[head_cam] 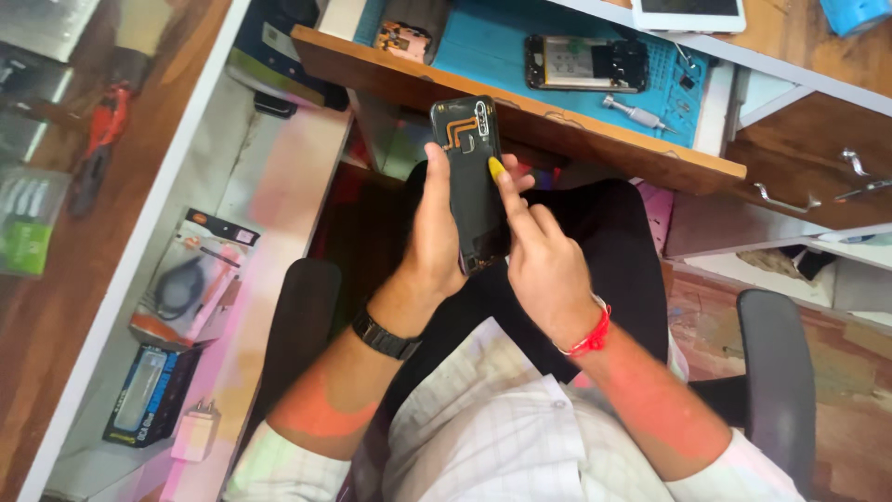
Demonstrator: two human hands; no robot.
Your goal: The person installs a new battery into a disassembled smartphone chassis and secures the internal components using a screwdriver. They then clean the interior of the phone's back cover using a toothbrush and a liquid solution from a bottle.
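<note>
Wooden bench runs across the top of my view, and I'm seated in a chair (779,372) looking down at my lap. Far left, red pliers (100,139) lie on the wooden counter; below them a shelf (269,177) holds a packaged cable (190,279), a blue box (149,395) and a white charger (195,432) near its front edge. My left hand (435,232), with a black watch (386,335) at the wrist, is wrapped around an opened phone (474,181), held upright above my lap, just below the bench's front edge. My right hand (544,265) presses a yellow pick (496,168) against the phone's right side. On the bench's blue mat (483,56) lie another opened phone (585,63) and a screwdriver (635,114).
</note>
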